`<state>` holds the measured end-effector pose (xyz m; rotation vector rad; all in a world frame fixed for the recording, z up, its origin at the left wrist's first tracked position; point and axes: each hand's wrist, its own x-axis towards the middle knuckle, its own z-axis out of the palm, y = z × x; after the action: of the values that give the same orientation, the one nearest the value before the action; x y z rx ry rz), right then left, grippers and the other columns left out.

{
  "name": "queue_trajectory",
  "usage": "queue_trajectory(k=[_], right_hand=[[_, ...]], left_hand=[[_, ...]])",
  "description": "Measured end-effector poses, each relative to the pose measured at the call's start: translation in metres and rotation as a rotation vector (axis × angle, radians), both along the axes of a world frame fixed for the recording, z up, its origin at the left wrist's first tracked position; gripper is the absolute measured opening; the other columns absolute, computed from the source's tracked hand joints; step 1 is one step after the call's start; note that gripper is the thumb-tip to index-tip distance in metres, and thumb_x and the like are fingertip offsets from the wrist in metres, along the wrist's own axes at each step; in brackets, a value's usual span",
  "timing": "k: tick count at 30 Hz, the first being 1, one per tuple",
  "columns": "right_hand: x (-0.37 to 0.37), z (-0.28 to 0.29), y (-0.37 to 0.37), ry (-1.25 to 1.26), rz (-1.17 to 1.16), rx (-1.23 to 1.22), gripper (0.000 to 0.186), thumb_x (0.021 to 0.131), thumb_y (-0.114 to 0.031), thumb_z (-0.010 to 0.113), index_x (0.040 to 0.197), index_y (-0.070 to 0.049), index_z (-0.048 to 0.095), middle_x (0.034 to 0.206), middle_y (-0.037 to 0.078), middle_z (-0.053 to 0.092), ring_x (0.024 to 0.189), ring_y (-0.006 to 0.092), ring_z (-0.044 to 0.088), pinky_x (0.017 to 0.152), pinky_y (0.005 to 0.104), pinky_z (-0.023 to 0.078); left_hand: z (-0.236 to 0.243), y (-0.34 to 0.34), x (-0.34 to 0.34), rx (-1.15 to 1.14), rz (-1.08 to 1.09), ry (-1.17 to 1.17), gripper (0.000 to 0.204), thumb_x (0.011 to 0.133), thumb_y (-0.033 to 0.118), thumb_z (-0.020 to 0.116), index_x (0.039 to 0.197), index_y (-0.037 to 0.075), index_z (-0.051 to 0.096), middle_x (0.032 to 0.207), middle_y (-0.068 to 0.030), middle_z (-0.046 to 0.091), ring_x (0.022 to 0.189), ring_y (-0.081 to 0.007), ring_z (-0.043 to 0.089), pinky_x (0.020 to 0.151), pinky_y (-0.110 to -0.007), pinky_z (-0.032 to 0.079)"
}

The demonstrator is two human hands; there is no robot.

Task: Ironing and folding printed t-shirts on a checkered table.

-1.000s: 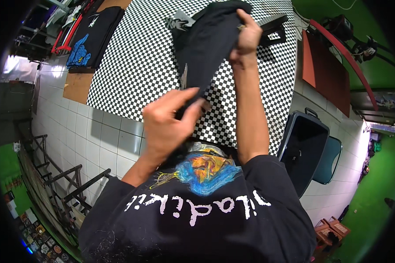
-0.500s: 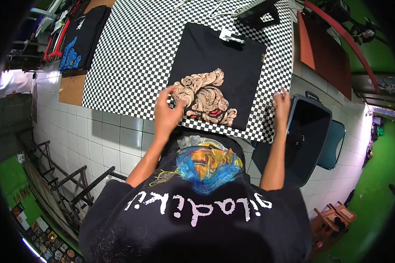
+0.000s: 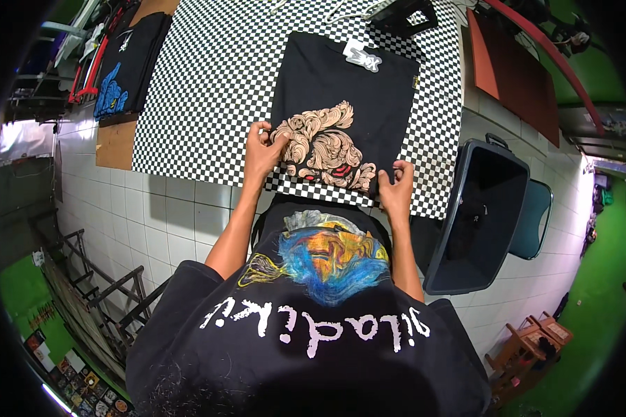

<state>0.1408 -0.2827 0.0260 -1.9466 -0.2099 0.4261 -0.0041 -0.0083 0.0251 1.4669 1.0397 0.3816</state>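
A folded black T-shirt lies on a black-and-white checkered tabletop, bearing a tan swirling print with red accents. At its neck sits a white and grey hang tag. My left hand is at the shirt's left edge, thumb over the print and fingers apart. Beside the lower right corner, my right hand has thumb and fingers apart, the thumb at the fabric's edge. Neither hand visibly grips the cloth.
Dark folded shirts with a blue print are stacked at the far left. A black stand-like object is at the table's back. Right of the table stand a dark open bin, a green stool and a reddish-brown board.
My right hand has moved left from beyond the shirt to its lower right corner. The hang tag now lies turned with its face showing. My left hand stays near the left edge.
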Motion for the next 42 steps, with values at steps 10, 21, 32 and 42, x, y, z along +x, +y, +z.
queue_trajectory(k=[10,21,32,42], right_hand=[[0.003,-0.011,-0.035,0.089,-0.045,-0.026,0.047,0.091,0.003,0.070,0.132,-0.006,0.050,0.084,-0.002,0.056,0.071,0.0042,0.050,0.059,0.0211,0.040],[0.018,0.001,-0.058,0.002,-0.032,-0.234,0.037,0.087,-0.003,0.074,0.121,-0.007,0.063,0.088,0.010,0.069,0.068,0.0128,0.062,0.065,0.0285,0.051],[0.117,-0.005,0.039,-0.366,-0.115,-0.357,0.028,0.092,-0.019,0.069,0.115,-0.004,0.068,0.087,0.013,0.074,0.081,0.0297,0.072,0.077,0.0426,0.055],[0.209,-0.007,0.134,-0.544,-0.008,-0.440,0.036,0.099,-0.028,0.062,0.128,-0.007,0.061,0.094,0.016,0.074,0.087,0.0371,0.071,0.077,0.0477,0.055]], left_hand=[[-0.003,0.019,-0.043,0.019,-0.237,0.282,0.050,0.086,0.026,0.082,0.122,-0.003,0.063,0.065,-0.0018,0.065,0.055,-0.0058,0.054,0.047,-0.025,0.037],[0.010,-0.004,-0.052,0.146,-0.420,0.474,0.040,0.079,0.032,0.087,0.099,0.004,0.066,0.060,0.0000,0.056,0.053,-0.0105,0.052,0.051,-0.032,0.043],[-0.004,0.055,0.047,0.551,-0.064,0.325,0.041,0.087,0.036,0.079,0.112,0.005,0.069,0.073,-0.0020,0.067,0.064,-0.0153,0.063,0.061,-0.033,0.049],[-0.020,0.122,0.163,0.664,0.056,0.359,0.039,0.095,0.041,0.064,0.112,0.006,0.070,0.088,-0.0122,0.074,0.084,-0.0302,0.072,0.076,-0.044,0.054]])
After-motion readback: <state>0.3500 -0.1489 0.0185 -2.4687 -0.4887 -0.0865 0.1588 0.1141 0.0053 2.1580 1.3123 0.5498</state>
